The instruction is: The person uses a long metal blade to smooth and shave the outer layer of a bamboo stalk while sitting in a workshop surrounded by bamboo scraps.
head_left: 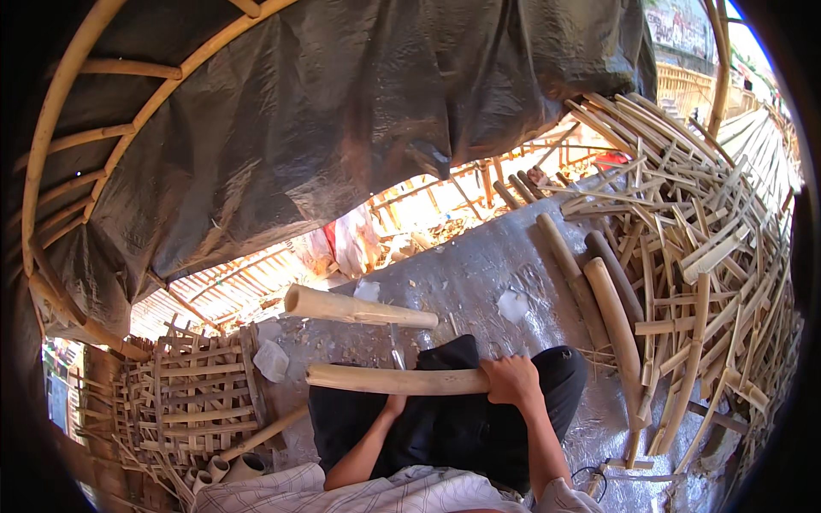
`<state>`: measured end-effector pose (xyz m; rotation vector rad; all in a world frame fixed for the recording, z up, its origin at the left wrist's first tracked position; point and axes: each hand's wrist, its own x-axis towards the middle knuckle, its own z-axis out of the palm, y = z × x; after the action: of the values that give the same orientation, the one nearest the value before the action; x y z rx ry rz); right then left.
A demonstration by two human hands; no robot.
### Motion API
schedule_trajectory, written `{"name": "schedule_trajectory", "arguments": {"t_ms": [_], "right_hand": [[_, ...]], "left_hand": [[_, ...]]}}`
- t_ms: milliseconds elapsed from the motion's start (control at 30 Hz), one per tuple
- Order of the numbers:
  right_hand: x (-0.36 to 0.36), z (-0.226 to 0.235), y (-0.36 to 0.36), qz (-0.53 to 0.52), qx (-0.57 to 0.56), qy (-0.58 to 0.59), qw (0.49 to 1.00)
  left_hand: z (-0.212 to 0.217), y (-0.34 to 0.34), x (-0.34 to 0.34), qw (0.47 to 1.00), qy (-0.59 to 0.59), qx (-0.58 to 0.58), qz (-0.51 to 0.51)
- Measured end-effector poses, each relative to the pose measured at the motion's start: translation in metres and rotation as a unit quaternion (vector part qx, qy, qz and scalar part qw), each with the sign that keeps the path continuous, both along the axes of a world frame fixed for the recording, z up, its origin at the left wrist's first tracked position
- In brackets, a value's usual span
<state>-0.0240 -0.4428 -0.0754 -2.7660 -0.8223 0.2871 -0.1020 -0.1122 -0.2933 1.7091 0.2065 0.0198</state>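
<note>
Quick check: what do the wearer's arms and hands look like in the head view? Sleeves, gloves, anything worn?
Both forearms are bare from the elbow down. Short sleeves of a light checked shirt with thin dark lines end near the elbows. The right hand has no glove, and no ring, watch or band shows on it. The left hand is mostly hidden behind a bamboo pole; its wrist looks bare too.

Painted sign at top right, beyond tarp edge — flat panel, pale with reddish and dark patches, blurred. No packages, screens.
</note>
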Motion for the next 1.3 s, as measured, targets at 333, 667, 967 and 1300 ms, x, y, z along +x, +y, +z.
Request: {"name": "schedule_trajectory", "arguments": {"t_ms": [333, 667, 967, 1300], "right_hand": [[0.008, -0.005, 0.009, 0.046, -0.043, -0.026, 0.998], [0.009, 0.139, 0.141, 0.251, 0.001, -0.364, 0.897], [-0.036, 0.199, 0.184, 0.391, 0.171, -0.192, 0.884], [-0.008, 0.014, -0.049, -0.117, 0.026, 0.059, 0.991]], "left_hand": [[-0.013, -0.015, 0.008, 0.999, -0.026, -0.007, -0.022], [-0.004, -0.023, 0.013, 0.995, 0.041, -0.087, -0.001], [0.005, 0.005, 0.002, 0.996, 0.037, -0.083, 0.000], [0.042, -0.024, 0.019, 0.982, 0.147, -0.011, -0.115]]}}
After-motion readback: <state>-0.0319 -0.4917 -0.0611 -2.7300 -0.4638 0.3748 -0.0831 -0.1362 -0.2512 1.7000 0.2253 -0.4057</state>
